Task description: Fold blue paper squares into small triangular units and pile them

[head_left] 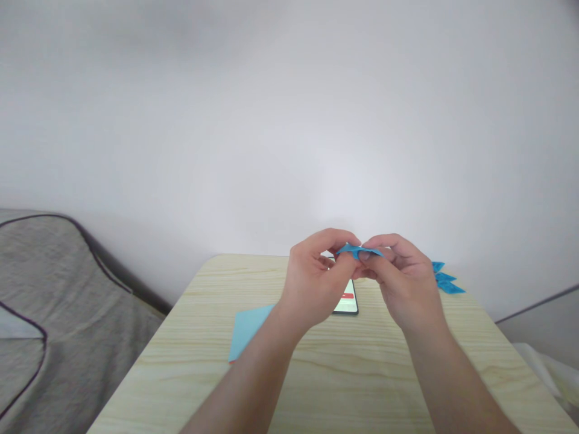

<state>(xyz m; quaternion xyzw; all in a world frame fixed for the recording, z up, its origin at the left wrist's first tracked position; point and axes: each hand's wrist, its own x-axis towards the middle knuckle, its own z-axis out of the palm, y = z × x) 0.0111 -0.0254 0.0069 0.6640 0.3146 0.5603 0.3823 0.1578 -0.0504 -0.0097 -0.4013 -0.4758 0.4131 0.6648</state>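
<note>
My left hand and my right hand meet above the far part of a light wooden table. Between their fingertips they pinch a small folded piece of blue paper, held in the air. Both thumbs and forefingers press on it. A phone with a lit screen lies on the table just under the hands, mostly hidden by them.
A stack of light blue paper sheets lies left of my left forearm. Folded blue paper pieces sit at the table's far right edge. A grey cushioned seat stands to the left. A white wall is behind.
</note>
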